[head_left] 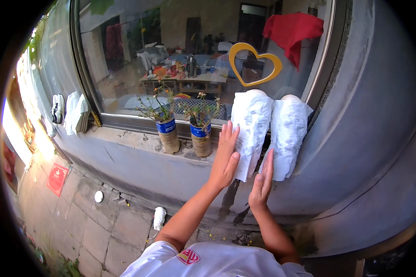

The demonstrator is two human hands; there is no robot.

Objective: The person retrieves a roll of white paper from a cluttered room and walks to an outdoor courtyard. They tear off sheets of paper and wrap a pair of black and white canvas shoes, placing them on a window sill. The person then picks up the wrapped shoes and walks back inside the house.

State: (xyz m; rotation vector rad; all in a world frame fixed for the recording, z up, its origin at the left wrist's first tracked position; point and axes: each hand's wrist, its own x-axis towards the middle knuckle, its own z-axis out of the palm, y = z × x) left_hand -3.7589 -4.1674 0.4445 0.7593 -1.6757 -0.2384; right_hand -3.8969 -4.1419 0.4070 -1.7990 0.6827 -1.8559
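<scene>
White printing stands on the blue wraparound label of the left soil-filled clear plastic bottle, and on the matching blue label of the right one. A flat red square sheet bears a white crown emblem above lettering, seemingly too small to read. The white cloth shirt carries a rounded pink printed logo.

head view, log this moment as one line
left hand: open, beside left white bundle; right hand: open, beside right white bundle; contact: unclear; bottle planters: on sill
</scene>
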